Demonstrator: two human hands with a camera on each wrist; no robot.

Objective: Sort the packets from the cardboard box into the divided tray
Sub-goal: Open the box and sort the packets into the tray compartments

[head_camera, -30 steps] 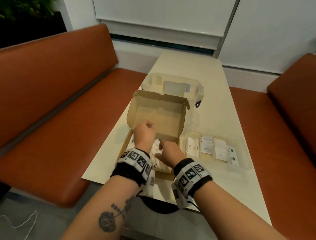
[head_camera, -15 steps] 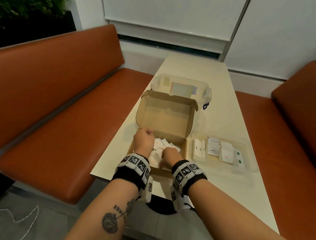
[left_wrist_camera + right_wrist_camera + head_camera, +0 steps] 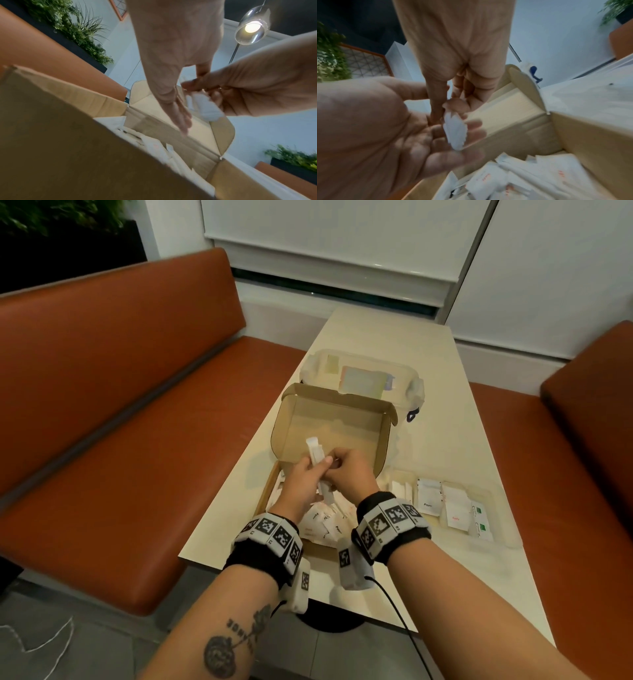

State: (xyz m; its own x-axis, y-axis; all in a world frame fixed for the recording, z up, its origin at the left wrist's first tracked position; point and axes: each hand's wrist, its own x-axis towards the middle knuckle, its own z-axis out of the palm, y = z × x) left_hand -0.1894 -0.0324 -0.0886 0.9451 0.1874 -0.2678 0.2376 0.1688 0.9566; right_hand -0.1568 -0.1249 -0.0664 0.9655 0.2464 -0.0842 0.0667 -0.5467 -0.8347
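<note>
- Head view, far left: a rust-orange upholstered bench (image 3: 113, 412) ran along the long side of the cream table (image 3: 442, 419), with dark foliage (image 3: 51, 217) in a black planter behind its backrest.
- The cardboard box (image 3: 329, 422) sat near the table's left front edge, its lid standing open and loose white packets (image 3: 322, 525) heaped inside.
- Above the box, the left hand (image 3: 303, 484) pinched a bundle of slim white stick packets (image 3: 317, 455) between thumb and fingers, held roughly upright.
- The right hand (image 3: 347, 475) met it there, fingers curled on the same bundle; the right wrist view showed its thumb and fingertips closed on the packets' upper part.
- Behind the box stood a clear lidded container (image 3: 363, 374).
- Just right of the box lay the transparent divided tray (image 3: 500, 508), with white packets lying in its compartments.
- Far right, a second orange bench (image 3: 582, 440) faced the first.
- White wall panels (image 3: 342, 241) closed the room behind the table; grey floor tiles (image 3: 51, 628) showed below.
- Left wrist view: a glass pendant lamp (image 3: 252, 27) glowed overhead.
</note>
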